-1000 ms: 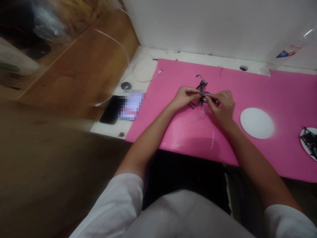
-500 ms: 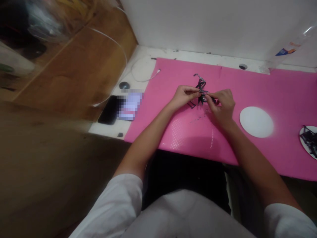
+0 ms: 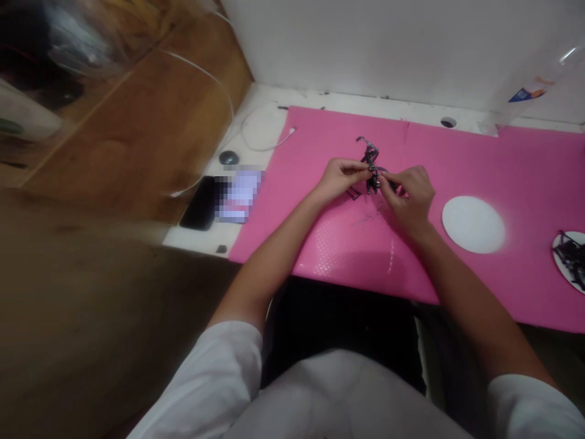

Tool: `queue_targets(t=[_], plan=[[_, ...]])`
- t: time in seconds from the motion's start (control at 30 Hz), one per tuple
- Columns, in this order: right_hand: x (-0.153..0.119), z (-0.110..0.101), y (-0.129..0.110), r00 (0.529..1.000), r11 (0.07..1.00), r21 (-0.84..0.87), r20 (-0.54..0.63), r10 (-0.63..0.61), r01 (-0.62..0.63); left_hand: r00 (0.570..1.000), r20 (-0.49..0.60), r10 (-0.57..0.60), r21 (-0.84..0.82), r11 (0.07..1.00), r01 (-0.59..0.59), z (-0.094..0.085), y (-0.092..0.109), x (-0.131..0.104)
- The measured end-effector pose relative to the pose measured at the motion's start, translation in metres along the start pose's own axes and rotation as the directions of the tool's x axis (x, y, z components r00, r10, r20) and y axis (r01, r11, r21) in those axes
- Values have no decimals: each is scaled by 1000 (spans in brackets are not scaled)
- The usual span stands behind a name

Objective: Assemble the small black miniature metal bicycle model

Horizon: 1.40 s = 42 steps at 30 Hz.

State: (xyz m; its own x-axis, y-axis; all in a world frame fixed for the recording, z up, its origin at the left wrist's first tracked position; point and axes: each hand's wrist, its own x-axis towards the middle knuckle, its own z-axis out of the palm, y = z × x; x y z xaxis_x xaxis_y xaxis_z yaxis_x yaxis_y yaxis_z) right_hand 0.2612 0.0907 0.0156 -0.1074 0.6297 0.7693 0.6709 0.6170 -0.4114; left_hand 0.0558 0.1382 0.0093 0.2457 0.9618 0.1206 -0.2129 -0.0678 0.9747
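Several small dark, thin-framed parts (image 3: 371, 153) lie in a cluster on the pink mat (image 3: 292, 244). My left hand (image 3: 339, 177) comes in from the left, thumb and fingers pinched at the cluster's middle on one of these parts. From the right, my right hand (image 3: 410, 194) has its thumb and index finger closed at the cluster's right side; what sits between those fingertips is too small to make out. Just below the hands, some tiny clear or silvery bits (image 3: 368, 216) are scattered on the mat.
A white round plate (image 3: 473, 224) is right of my right hand. Farther right, another plate holds dark parts (image 3: 572, 259). At left lie a black phone (image 3: 199, 204), a blurred-out bright rectangle (image 3: 240, 196), a dark round object (image 3: 229, 158) and a white cable (image 3: 265, 148). Behind stands a clear plastic bottle (image 3: 532, 91).
My right fingertips have shifted slightly at the cluster's right side, and the dark parts there sit a little differently. My left hand is nearly still.
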Motion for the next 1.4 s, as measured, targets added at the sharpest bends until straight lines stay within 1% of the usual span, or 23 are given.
queue_targets(t=[0.23,0.5,0.7,0.83,1.0,1.13,1.23,1.4], plan=[[-1,0,-1,1000,1000,-1,-12,0,0,1000,-7,-3,-6,1000,3,-3,-7,1],[-3,-1,-2,1000,999,-31,-13,26,-27,999,-30,-22,-18,1000,21,7,-8,-2],[-5,1,-3,998,999,10,-25,51,-51,999,-41,-7,-24,1000,6,8,-13,-2],[-4,1,-6,998,998,23,-9,56,-56,998,-65,-15,-27,1000,13,9,-15,-1],[0,-1,-11,999,997,60,35,36,-38,994,-98,-41,-23,999,39,13,-7,-4],[0,-2,-12,997,995,97,67,24,-30,991,-116,-64,6,998,65,13,-4,-4],[0,-3,-13,995,992,123,95,29,-41,993,-108,-53,18,998,55,11,-5,-4],[1,-2,-16,993,986,142,91,79,-91,994,-105,-24,15,1000,25,8,-6,-4]])
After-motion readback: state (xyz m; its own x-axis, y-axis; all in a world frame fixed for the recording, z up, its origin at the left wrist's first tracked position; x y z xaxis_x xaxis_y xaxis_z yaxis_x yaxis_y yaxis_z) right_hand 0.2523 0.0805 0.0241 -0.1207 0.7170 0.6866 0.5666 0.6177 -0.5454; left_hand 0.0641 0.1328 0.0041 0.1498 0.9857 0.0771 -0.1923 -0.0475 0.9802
